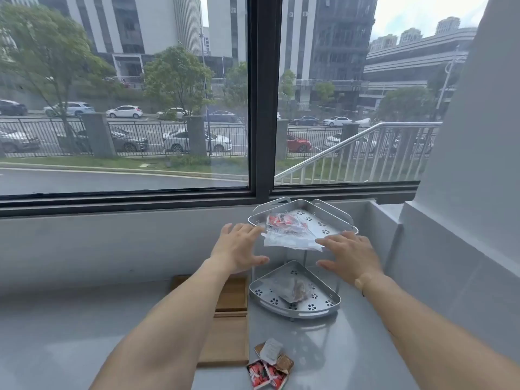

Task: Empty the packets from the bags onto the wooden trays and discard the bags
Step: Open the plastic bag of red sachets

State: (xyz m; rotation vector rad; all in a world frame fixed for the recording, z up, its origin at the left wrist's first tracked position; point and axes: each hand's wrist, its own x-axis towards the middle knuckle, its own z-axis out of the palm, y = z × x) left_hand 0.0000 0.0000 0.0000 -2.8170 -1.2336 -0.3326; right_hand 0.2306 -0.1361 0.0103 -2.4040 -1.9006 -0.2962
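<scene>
Grey counter (pixel 84 333) under a street-facing window (pixel 126 108), both hands spread open beside a bagged two-tier rack (pixel 323 220).

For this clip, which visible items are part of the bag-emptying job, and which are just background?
Job items:
clear bag of packets on the top shelf
bag on the lower shelf
wooden trays
loose packets on the counter
left hand
right hand

Background:
metal corner rack
window
grey counter
</scene>
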